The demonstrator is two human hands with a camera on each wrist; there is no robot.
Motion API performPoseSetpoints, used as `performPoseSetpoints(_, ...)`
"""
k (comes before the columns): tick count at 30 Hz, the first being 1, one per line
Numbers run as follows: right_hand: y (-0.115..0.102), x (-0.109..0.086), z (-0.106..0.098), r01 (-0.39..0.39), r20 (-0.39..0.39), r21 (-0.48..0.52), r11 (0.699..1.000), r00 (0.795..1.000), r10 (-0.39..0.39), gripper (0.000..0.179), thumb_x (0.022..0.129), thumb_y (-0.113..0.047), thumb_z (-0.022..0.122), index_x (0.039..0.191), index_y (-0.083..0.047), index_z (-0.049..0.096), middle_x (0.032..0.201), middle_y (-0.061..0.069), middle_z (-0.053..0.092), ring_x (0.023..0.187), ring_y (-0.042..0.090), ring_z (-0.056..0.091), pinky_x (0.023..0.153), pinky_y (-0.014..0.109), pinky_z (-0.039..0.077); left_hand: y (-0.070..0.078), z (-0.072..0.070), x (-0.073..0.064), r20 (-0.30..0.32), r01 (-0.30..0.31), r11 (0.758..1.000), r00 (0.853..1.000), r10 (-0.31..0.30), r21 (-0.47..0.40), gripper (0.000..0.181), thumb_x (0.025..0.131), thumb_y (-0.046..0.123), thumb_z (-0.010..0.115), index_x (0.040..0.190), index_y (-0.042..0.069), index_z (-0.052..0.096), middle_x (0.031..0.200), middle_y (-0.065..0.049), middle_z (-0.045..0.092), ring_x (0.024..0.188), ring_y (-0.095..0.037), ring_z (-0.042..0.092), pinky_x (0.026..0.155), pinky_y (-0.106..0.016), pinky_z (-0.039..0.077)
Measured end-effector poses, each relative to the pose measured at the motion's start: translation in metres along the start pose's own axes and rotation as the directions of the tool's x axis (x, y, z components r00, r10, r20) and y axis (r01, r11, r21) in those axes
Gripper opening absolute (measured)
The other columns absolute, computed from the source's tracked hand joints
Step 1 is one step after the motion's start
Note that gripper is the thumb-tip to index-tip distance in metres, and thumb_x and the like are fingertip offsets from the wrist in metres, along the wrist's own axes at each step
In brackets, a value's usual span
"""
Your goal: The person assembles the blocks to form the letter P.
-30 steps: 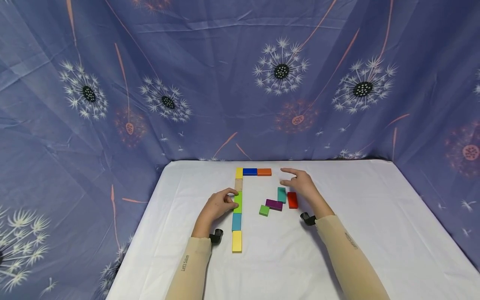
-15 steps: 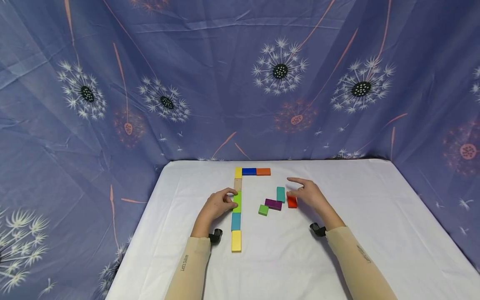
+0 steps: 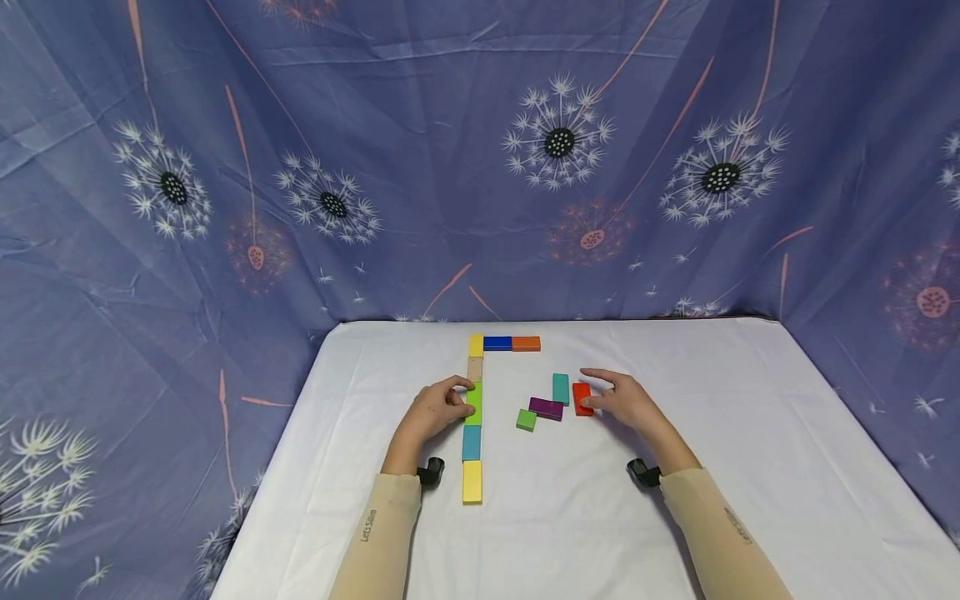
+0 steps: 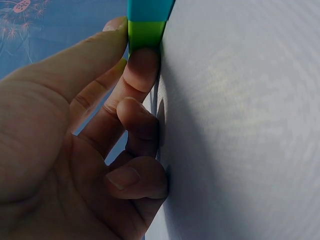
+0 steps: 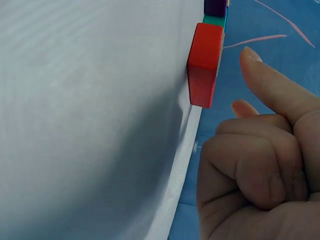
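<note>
My left hand (image 3: 430,410) rests at the left side of a row of wooden blocks, thumb and fingertips touching the lime green block (image 3: 476,402). In the left wrist view, the thumb and a finger meet the end of that lime green block (image 4: 146,35). My right hand (image 3: 628,402) hovers by the red block (image 3: 580,393), thumb and index finger spread apart over it. The right wrist view shows the other fingers curled in, and a gap between the index finger and the red block (image 5: 205,60). Nothing is held in the right hand.
The row continues with a blue block (image 3: 472,443) and yellow block (image 3: 472,483) nearer, a plain wood block (image 3: 476,369) and yellow block (image 3: 476,345) farther. Dark blue (image 3: 497,343) and orange (image 3: 527,343) blocks extend right. Teal (image 3: 561,389), purple (image 3: 546,408), green (image 3: 527,420) blocks lie loose.
My right hand has moved away from beyond the orange block, rightward and nearer, to the red block. The left hand stays in place on the lime green block. No block has visibly moved.
</note>
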State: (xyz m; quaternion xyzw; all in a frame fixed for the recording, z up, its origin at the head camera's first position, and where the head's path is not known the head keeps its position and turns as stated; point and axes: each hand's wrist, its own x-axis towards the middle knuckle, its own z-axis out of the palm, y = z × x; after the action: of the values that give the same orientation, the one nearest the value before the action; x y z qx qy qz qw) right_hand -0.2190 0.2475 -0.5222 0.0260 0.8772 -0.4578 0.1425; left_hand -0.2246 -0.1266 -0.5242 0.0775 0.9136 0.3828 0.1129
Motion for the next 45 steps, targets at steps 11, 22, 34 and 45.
performPoseSetpoints(11, 0.008, -0.002, 0.000, -0.040, 0.076, 0.027, 0.999, 0.996, 0.038, 0.076, 0.089, -0.018, 0.084, 0.158, -0.019, 0.051, 0.059, -0.004, 0.036, 0.047, 0.012, 0.029, 0.048, 0.026, 0.029, 0.001, -0.001, -0.001, -0.004, -0.017, 1.000, 1.000, 0.017, 0.004, 0.039, 0.093, 0.025, 0.082, 0.130, 0.023, 0.070, 0.082, 0.005, 0.070, 0.073, -0.014, 0.058, 0.080, -0.034, 0.045)
performPoseSetpoints(22, 0.011, -0.004, 0.005, -0.032, 0.059, -0.048, 0.998, 0.998, 0.035, 0.074, 0.089, -0.015, 0.084, 0.156, -0.018, 0.053, 0.137, 0.024, 0.045, 0.062, 0.017, 0.032, 0.058, 0.030, 0.030, 0.002, -0.002, -0.002, 0.002, -0.023, 1.000, 1.000, 0.023, 0.000, 0.039, 0.093, 0.025, 0.082, 0.131, 0.023, 0.070, 0.082, 0.005, 0.070, 0.073, -0.014, 0.057, 0.077, -0.033, 0.045)
performPoseSetpoints(34, 0.012, -0.004, 0.005, -0.043, 0.066, -0.034, 0.999, 0.997, 0.045, 0.070, 0.089, -0.015, 0.084, 0.153, -0.019, 0.054, 0.098, 0.014, 0.053, 0.052, 0.014, 0.033, 0.052, 0.028, 0.034, 0.001, -0.001, -0.002, 0.001, -0.026, 1.000, 1.000, 0.026, 0.008, 0.040, 0.094, 0.025, 0.082, 0.131, 0.022, 0.070, 0.083, 0.005, 0.070, 0.073, -0.013, 0.057, 0.079, -0.034, 0.046)
performPoseSetpoints(45, 0.007, -0.004, 0.002, -0.052, 0.051, -0.022, 0.998, 0.997, 0.053, 0.071, 0.088, -0.016, 0.084, 0.152, -0.019, 0.054, 0.084, 0.006, 0.050, 0.052, 0.014, 0.033, 0.051, 0.027, 0.033, 0.000, -0.001, -0.001, 0.002, -0.024, 1.000, 1.000, 0.024, -0.004, 0.039, 0.094, 0.025, 0.082, 0.131, 0.022, 0.070, 0.083, 0.004, 0.070, 0.073, -0.015, 0.057, 0.077, -0.033, 0.044)
